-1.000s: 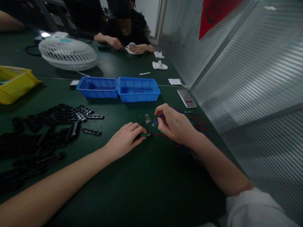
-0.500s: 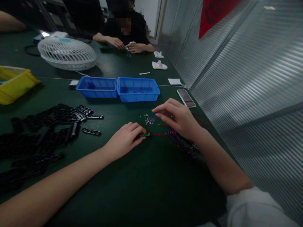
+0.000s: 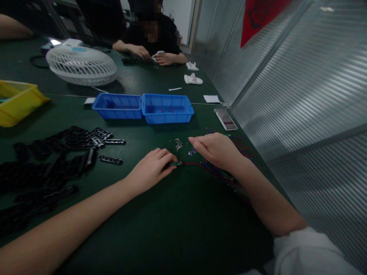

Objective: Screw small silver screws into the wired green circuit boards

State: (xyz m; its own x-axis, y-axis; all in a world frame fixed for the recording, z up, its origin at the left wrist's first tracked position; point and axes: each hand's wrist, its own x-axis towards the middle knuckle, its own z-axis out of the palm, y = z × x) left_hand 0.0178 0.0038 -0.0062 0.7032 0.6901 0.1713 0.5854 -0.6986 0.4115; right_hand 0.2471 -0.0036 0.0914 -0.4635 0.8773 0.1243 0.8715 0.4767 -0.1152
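My left hand (image 3: 153, 168) lies on the green table, fingers curled down onto a small green circuit board (image 3: 177, 163) with a red wire running off to the right. My right hand (image 3: 218, 150) is closed around a small screwdriver (image 3: 190, 152) with a translucent bluish handle, its tip slanting down toward the board. A little heap of tiny screws (image 3: 179, 144) lies just beyond the board. A tangle of red, blue and black wires with more boards (image 3: 226, 172) sits under and behind my right wrist.
Two blue bins (image 3: 143, 107) stand side by side beyond my hands. A pile of black plastic parts (image 3: 54, 152) spreads at left, a yellow bin (image 3: 17, 101) and a white fan (image 3: 82, 65) farther off. A phone (image 3: 226, 120) lies by the ribbed wall. Another person works at the far end.
My right hand dropped from a raised pinch over the screws to a grip on the screwdriver, its tip now lowered toward the board. My left hand stayed put.
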